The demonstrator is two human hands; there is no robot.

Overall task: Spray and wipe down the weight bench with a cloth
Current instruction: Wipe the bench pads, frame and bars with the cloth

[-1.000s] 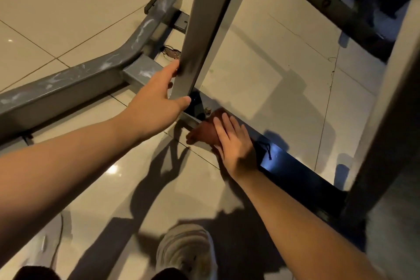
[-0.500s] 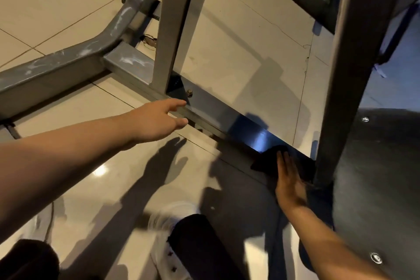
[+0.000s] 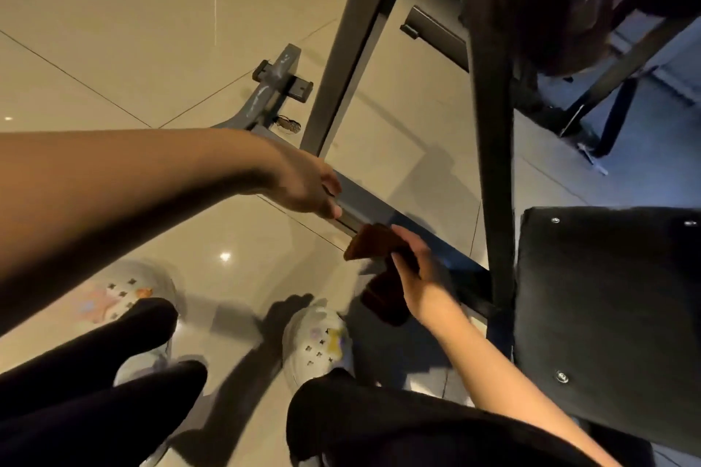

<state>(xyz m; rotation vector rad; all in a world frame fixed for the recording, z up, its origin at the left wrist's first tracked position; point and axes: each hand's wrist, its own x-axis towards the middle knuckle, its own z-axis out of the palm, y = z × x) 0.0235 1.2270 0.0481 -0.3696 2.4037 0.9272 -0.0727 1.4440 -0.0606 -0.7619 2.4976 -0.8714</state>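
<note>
We see the right hand (image 3: 415,269) gripping a dark reddish-brown cloth (image 3: 375,244), lifted just near the bench's grey metal floor bar (image 3: 379,203). The left hand (image 3: 309,188), fingers loosely extended, holds nothing above that bar's left end.

The bench pad (image 3: 607,315) runs off the right edge; the left hand (image 3: 307,186) hides its own fingers; the clogs (image 3: 315,341) are motion-blurred.
</note>
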